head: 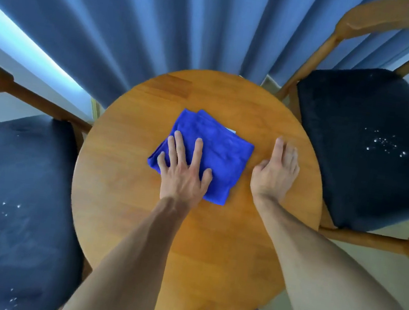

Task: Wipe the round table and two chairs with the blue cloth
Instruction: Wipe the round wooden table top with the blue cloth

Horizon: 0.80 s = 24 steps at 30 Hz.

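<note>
Wooden round table (134, 224) is carrying the folded blue cloth (214, 151) at its middle, the left hand (185, 170) pressing it with fingers spread flat, the right hand (276, 171) resting flat beside it toward the right edge.

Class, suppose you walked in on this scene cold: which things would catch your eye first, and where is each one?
The bright blue cloth lies folded at the middle of the round table, with the left hand flat on its near edge. The right hand rests on bare wood beside it. White specks dot the dark seat of the right chair.
</note>
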Tool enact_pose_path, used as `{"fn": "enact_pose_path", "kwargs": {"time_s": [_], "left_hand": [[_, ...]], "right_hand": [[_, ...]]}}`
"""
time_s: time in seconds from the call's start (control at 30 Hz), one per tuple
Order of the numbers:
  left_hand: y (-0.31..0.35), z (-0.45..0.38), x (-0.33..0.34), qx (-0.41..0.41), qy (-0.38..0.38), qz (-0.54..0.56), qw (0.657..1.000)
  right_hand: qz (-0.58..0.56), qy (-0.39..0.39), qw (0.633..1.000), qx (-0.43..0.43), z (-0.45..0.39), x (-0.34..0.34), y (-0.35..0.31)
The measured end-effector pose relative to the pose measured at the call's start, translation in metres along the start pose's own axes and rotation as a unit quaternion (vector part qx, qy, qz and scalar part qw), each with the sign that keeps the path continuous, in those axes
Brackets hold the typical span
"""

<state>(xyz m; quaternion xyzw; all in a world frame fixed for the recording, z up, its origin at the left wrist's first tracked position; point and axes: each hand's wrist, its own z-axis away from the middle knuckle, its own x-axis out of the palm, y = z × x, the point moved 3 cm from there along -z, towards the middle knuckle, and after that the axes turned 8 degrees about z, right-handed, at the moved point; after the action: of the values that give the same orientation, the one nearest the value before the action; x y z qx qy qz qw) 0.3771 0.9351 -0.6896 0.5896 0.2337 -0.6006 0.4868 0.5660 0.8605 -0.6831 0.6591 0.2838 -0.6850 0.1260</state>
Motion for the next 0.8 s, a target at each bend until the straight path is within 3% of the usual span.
{"fn": "enact_pose_path", "kwargs": {"time_s": [0.17, 0.37, 0.53, 0.67, 0.8], "left_hand": [[0.032, -0.017, 0.024, -0.095, 0.068, 0.017, 0.993], [0.082, -0.081, 0.015, -0.138, 0.042, 0.05, 0.988], [0.114, -0.132, 0.018, -0.084, 0.026, 0.024, 0.996], [0.145, -0.162, 0.024, -0.033, 0.023, 0.009, 0.999], [0.179, -0.18, 0.029, 0.059, -0.001, -0.01, 0.998]], "right_hand": [[0.016, 0.016, 0.999, -0.04, -0.034, 0.019, 0.015], [0.065, -0.005, 0.994, -0.084, -0.061, 0.021, 0.009], [0.08, 0.027, 0.993, -0.082, -0.117, 0.011, 0.025], [0.025, 0.046, 0.998, 0.041, -0.122, 0.013, 0.052], [-0.031, 0.043, 0.996, 0.069, -0.127, 0.015, 0.054]]}}
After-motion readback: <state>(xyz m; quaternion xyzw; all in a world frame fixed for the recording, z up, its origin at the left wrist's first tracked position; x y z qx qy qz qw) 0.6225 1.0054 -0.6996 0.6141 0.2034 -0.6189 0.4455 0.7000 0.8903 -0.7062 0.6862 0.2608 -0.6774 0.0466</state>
